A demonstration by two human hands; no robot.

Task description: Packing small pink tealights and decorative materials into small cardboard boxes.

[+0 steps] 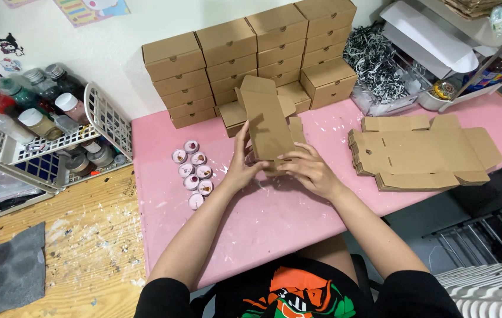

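A flat brown cardboard box blank (267, 121), partly folded, stands up off the pink table (274, 224) between both hands. My left hand (241, 166) grips its lower left side. My right hand (308, 171) holds its lower right edge, fingers curled over a folded flap. Just left of my left hand lie several small tealight candles (194, 174) in a cluster. A stack of unfolded brown box blanks (421, 153) lies to the right of my right hand.
Several folded brown boxes (251, 59) are stacked against the back wall. A white basket (45, 147) with paint bottles sits at left on a wooden surface (86, 247). Black-and-white shredded paper (377, 62) fills a clear bin at back right, beside a white shelf (439, 47).
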